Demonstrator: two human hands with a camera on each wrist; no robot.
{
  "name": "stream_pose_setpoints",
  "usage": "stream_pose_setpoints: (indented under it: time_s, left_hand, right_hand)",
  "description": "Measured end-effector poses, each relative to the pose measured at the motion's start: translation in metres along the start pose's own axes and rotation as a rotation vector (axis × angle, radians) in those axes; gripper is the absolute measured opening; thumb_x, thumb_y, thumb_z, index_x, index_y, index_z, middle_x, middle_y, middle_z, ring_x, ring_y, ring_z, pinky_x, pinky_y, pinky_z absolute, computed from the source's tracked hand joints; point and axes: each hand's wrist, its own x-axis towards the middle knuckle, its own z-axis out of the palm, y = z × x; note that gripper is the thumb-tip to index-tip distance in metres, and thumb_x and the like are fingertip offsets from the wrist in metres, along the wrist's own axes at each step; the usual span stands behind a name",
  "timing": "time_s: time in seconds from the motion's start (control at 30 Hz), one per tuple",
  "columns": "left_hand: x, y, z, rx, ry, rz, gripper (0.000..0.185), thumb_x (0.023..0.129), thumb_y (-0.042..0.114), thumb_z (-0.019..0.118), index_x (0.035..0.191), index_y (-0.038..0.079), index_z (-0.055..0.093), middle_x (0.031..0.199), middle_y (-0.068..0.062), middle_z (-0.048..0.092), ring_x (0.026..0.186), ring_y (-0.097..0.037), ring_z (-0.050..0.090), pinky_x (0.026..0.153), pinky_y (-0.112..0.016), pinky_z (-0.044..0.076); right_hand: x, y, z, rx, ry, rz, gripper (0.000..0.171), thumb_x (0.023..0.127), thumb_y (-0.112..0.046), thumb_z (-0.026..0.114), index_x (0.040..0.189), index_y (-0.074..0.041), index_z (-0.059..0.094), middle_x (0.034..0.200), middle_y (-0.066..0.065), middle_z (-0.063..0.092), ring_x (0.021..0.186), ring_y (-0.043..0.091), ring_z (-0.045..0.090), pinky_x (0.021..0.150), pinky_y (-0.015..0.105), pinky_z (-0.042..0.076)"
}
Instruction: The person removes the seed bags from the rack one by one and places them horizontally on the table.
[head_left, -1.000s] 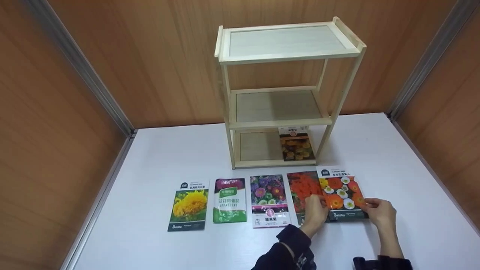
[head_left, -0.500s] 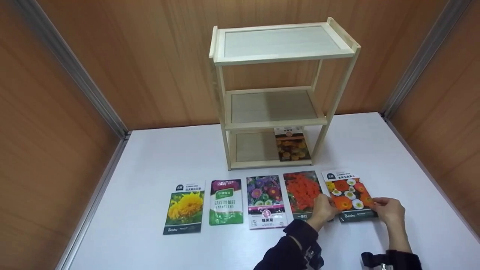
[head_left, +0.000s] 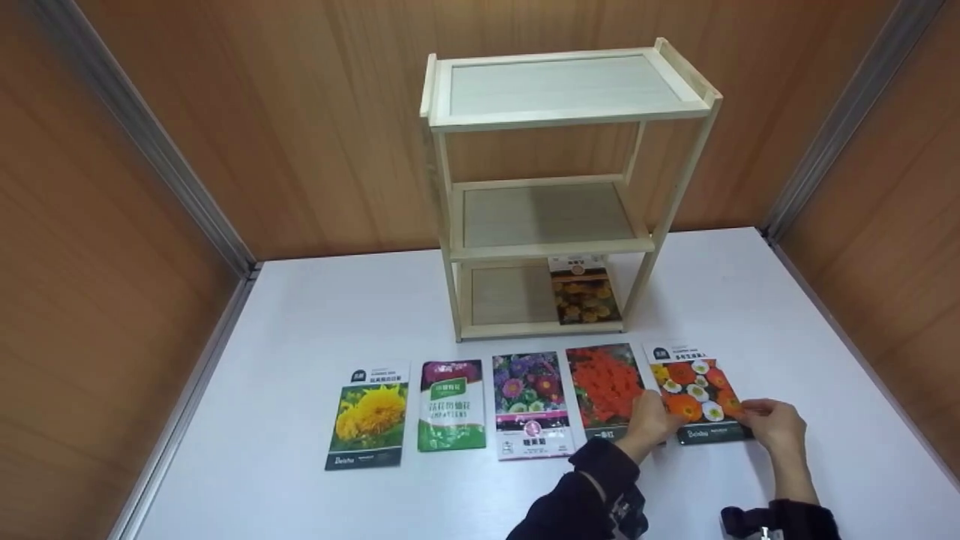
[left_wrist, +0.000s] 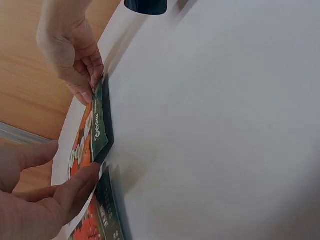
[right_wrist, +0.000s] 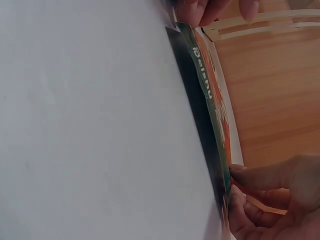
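A flower seed packet [head_left: 697,391] with orange and white blooms lies at the right end of a row on the table. My right hand [head_left: 776,427] pinches its right edge, thumb on top, as the right wrist view shows. At its near left corner, fingers of my left hand [head_left: 651,421] touch the edge, while the left thumb [left_wrist: 40,154] stands apart from it. A dark shadow runs beneath the packet's near edge [right_wrist: 202,80]. The left hand partly covers the red-flower seed packet [head_left: 604,384] beside it.
Leftward lie a purple-aster packet [head_left: 532,405], a green-and-white packet [head_left: 451,406] and a yellow-flower packet [head_left: 369,416]. Behind them stands a three-tier wooden shelf [head_left: 555,247], with another seed packet [head_left: 585,292] on its bottom tier. Wooden panels [head_left: 337,135] enclose the table.
The orange-and-white packet has shifted right with both hands, off the red-flower packet it overlapped, and a narrow gap now separates them. The view has also shifted slightly.
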Motion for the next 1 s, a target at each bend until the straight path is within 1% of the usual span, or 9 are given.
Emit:
stream_pose_setpoints:
  time_s: [0.13,0.23,0.33,0.43,0.5,0.63,0.73,0.87,1.0]
  left_hand:
    - [-0.003,0.001,-0.002,0.007,-0.009,0.009,0.029,0.071,0.011,0.074,0.093,0.003,0.055,0.080,-0.001,0.053,0.076,-0.011,0.052,0.070,-0.024,0.047]
    - [-0.006,0.002,-0.003,0.006,-0.020,0.004,0.028,0.072,0.013,0.073,0.092,0.004,0.056,0.079,0.000,0.052,0.073,-0.011,0.050,0.067,-0.024,0.047]
    - [-0.008,0.004,-0.005,0.035,-0.035,0.011,0.027,0.072,0.016,0.073,0.092,0.005,0.058,0.077,0.001,0.052,0.068,-0.010,0.050,0.063,-0.023,0.047]
    - [-0.008,0.006,-0.010,0.101,-0.051,0.052,0.027,0.073,0.018,0.073,0.093,0.005,0.059,0.078,0.001,0.055,0.068,-0.009,0.049,0.063,-0.021,0.046]
    - [-0.007,0.007,-0.016,0.131,-0.060,0.081,0.028,0.073,0.018,0.073,0.095,0.005,0.061,0.080,0.001,0.057,0.070,-0.008,0.050,0.064,-0.021,0.046]
    - [0.001,0.004,-0.031,0.259,-0.056,0.202,0.031,0.073,0.018,0.073,0.098,0.003,0.063,0.086,-0.001,0.063,0.078,-0.008,0.056,0.069,-0.019,0.046]
    - [0.012,-0.004,-0.047,0.360,-0.044,0.306,0.020,0.074,0.018,0.071,0.085,0.003,0.064,0.073,0.001,0.059,0.070,-0.008,0.054,0.061,-0.016,0.043]
    - [0.026,-0.013,-0.067,0.458,-0.011,0.354,0.019,0.076,0.019,0.069,0.067,0.005,0.060,0.066,0.001,0.054,0.068,-0.012,0.051,0.060,-0.020,0.042]
    - [0.037,-0.017,-0.086,0.537,0.054,0.366,0.021,0.077,0.022,0.068,0.079,0.002,0.063,0.087,-0.009,0.061,0.086,-0.022,0.056,0.075,-0.025,0.045]
  right_hand:
    - [0.000,0.001,0.001,-0.002,0.003,0.004,0.039,0.080,-0.010,0.062,0.108,0.016,0.051,0.094,0.029,0.057,0.086,0.034,0.052,0.058,0.025,0.040]
    - [-0.001,0.001,0.002,-0.005,0.015,0.013,0.039,0.081,-0.011,0.061,0.108,0.015,0.051,0.096,0.030,0.055,0.086,0.035,0.051,0.059,0.026,0.040]
    - [-0.002,-0.001,0.004,-0.016,0.038,0.016,0.040,0.083,-0.014,0.058,0.109,0.015,0.050,0.100,0.032,0.052,0.088,0.036,0.049,0.061,0.029,0.043]
    - [-0.004,-0.006,0.008,-0.030,0.070,0.002,0.041,0.085,-0.017,0.055,0.111,0.013,0.050,0.105,0.032,0.049,0.092,0.037,0.048,0.065,0.035,0.045]
    - [-0.006,-0.012,0.011,-0.050,0.087,-0.042,0.041,0.085,-0.017,0.054,0.112,0.013,0.049,0.108,0.033,0.047,0.094,0.040,0.046,0.068,0.041,0.045]
    - [-0.008,-0.027,0.020,-0.087,0.153,-0.194,0.040,0.082,-0.010,0.056,0.111,0.016,0.048,0.102,0.036,0.048,0.090,0.044,0.050,0.070,0.046,0.044]
    - [-0.008,-0.041,0.029,-0.112,0.161,-0.265,0.043,0.081,-0.006,0.058,0.114,0.018,0.045,0.101,0.037,0.048,0.089,0.044,0.050,0.071,0.046,0.044]
    - [-0.007,-0.057,0.041,-0.131,0.104,-0.299,0.048,0.082,-0.006,0.058,0.120,0.018,0.039,0.105,0.037,0.044,0.094,0.045,0.047,0.075,0.050,0.045]
    - [-0.005,-0.071,0.056,-0.163,0.084,-0.367,0.047,0.082,-0.007,0.060,0.119,0.015,0.041,0.109,0.036,0.045,0.097,0.046,0.047,0.078,0.053,0.043]
